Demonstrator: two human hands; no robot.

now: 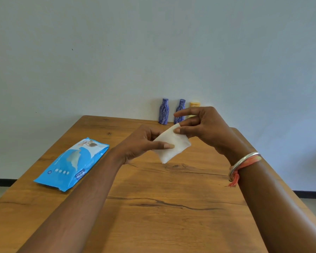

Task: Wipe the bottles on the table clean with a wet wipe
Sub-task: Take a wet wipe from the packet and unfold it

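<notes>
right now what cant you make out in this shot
Head view only:
- Yellow bottle: mostly hidden behind the right hand.
- Second blue bottle: lower part covered by that hand's fingers.
- Wet wipe: folded, inner face unseen.
- Wipe pack: small print unreadable.

1. The wet wipe (pixel 171 145) I hold is plain white.
2. The two far bottles (pixel 163 111) (pixel 179 110) are blue with pale wavy streaks.
3. The bottle (pixel 195 104) to their right is yellow.
4. The wipes pack (pixel 72 164) on the left is bright blue and white.
5. The table (pixel 153 216) is brown wood with dark grain.
6. My right wrist bears a silver bangle (pixel 244 161) and an orange thread (pixel 234 178).
</notes>
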